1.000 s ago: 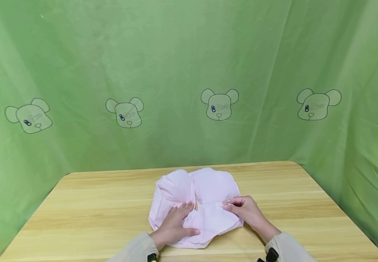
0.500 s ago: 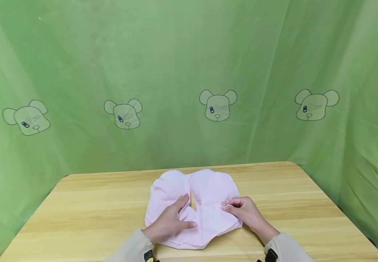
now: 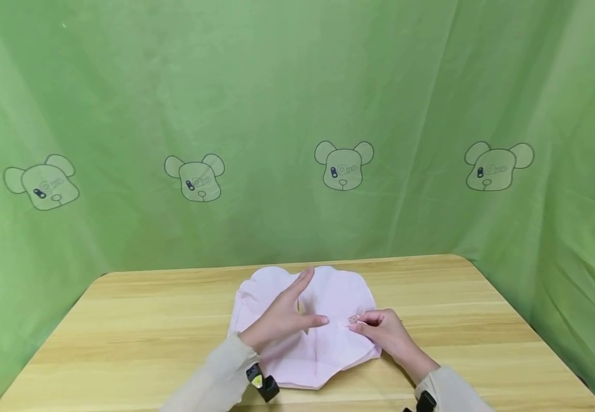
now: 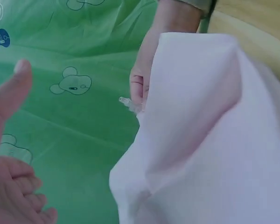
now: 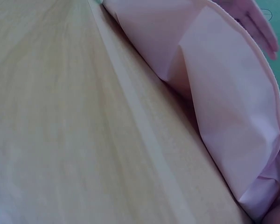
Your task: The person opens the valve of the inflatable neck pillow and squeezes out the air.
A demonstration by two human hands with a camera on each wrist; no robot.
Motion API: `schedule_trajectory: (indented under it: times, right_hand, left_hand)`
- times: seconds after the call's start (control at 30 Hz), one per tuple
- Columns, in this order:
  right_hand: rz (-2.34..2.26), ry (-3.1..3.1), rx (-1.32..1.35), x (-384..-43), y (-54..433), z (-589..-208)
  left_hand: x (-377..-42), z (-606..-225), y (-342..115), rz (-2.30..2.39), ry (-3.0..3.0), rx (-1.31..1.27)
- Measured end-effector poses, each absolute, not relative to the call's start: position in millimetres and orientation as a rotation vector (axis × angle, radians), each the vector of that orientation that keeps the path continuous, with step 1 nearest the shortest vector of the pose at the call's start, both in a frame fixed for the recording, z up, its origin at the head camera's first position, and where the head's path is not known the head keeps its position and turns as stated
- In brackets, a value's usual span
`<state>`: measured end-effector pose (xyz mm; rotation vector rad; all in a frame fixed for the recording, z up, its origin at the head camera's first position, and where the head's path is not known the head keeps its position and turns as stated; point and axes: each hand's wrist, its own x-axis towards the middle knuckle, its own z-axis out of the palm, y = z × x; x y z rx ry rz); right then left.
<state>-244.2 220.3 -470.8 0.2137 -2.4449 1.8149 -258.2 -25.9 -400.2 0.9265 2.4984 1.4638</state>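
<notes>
A flattish, pale pink inflatable [image 3: 346,292] with a narrow hole in its middle lies on the table. My right hand [image 3: 386,331] pinches its small clear valve [image 3: 353,319] at the right side; the valve's tip [image 4: 125,101] pokes out past the fingers in the left wrist view. Over the middle of the inflatable, my left hand [image 3: 284,317] is spread, thumb pointing right and fingers stretched away, holding nothing. The left fingers [image 5: 259,28] show behind the pink edge in the right wrist view, where most of the right hand is cut off.
The pale wooden table [image 3: 148,337] has rounded far corners. A green curtain [image 3: 272,103] with bear-head outlines hangs behind it and along both sides. Dark wrist straps [image 3: 264,384] sit over the beige sleeves [image 3: 210,377].
My left hand has lifted off the inflatable's left part and moved right and away, fingers stretching out. The inflatable's left part spread outward a little earlier. My right hand stays at the valve.
</notes>
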Motion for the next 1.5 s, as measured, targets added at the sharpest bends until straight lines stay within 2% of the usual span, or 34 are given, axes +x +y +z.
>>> schedule_trajectory:
  times: [0.17, 0.53, 0.83, 1.2, 1.5]
  right_hand:
    - [1.813, -2.441, 0.254, -243.8, 220.5, -472.7]
    - [1.819, -2.437, 0.328, -244.8, 220.8, -472.3]
    - [1.847, -2.437, 0.380, -247.4, 222.4, -474.1]
    - [1.850, -2.417, 0.314, -243.8, 221.0, -468.1]
    - [1.884, -2.398, 0.323, -243.6, 222.8, -470.8]
  left_hand:
    - [-266.8, -404.7, -9.7, 1.459, 2.415, 0.981]
    - [-288.5, -430.8, 16.6, 1.425, 2.406, 0.921]
    - [-298.6, -450.0, 21.7, 1.490, 2.318, 0.815]
    - [-302.0, -458.6, 23.0, 1.481, 2.221, 0.750]
    - [-301.6, -463.6, 25.3, 1.406, 2.234, 0.778]
